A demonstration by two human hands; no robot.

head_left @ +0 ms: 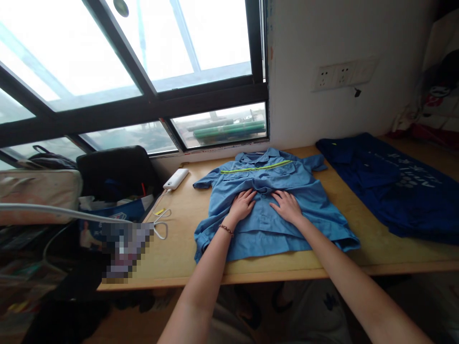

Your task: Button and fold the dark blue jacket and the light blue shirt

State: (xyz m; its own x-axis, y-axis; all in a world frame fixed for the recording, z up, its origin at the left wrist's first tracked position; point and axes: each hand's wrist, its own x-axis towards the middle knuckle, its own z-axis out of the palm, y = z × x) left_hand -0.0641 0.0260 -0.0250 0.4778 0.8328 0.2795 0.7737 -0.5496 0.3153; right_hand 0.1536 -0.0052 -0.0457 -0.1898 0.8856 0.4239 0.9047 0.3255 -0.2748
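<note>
A light blue short-sleeved work shirt [265,220] with a yellow-green stripe across the chest lies front up on a wooden table, its collar toward the window. My left hand [243,204], with a beaded bracelet at the wrist, rests on the shirt front left of the buttons. On the other side of the button line, my right hand [286,205] lies on the cloth too. Both have their fingers stretched out, palms down. Between and above the fingertips the fabric bunches into wrinkles. The lower part of the shirt is rumpled, with a fold near the hem.
Dark blue garments [387,186] with white print lie on the right of the table [172,258]. A white power bank [176,178] with a cable sits at the left back. Bags and a black chair back [114,167] stand beyond the left edge. Wall sockets [335,75] are at the upper right.
</note>
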